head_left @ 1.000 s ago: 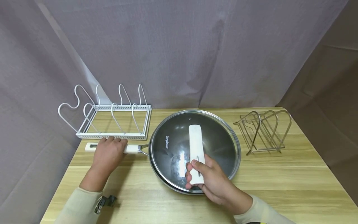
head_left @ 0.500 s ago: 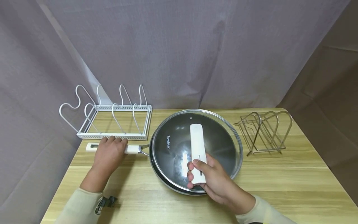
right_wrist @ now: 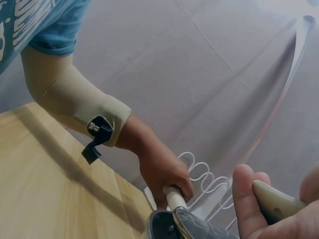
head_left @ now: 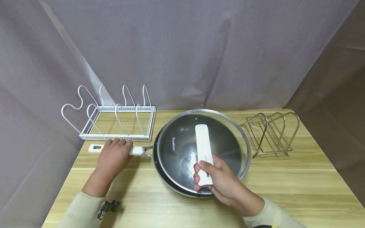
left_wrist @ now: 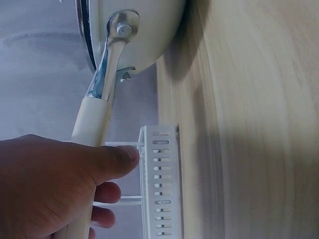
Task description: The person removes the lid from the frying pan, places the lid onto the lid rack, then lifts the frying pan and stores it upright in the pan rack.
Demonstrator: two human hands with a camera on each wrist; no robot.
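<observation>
Holding | left grip [head_left: 114,157]: overhand, pan handle [head_left: 137,151] | right grip [head_left: 223,181]: lid handle [head_left: 202,139]

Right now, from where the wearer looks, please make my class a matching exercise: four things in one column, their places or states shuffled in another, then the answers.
Things
1. White metal rack with looped wires
2. Round glass lid with a metal rim
3. Long white horizontal handle
4. Gold-toned wire rack with arches

Places or states
A. Gripped by the left hand
B. Standing on the right side of the light wood-grained table
C. Standing at the table's back left
D. Held over the round dark-lined pan by the right hand

Pairs: 1-C, 2-D, 3-A, 4-B
</observation>
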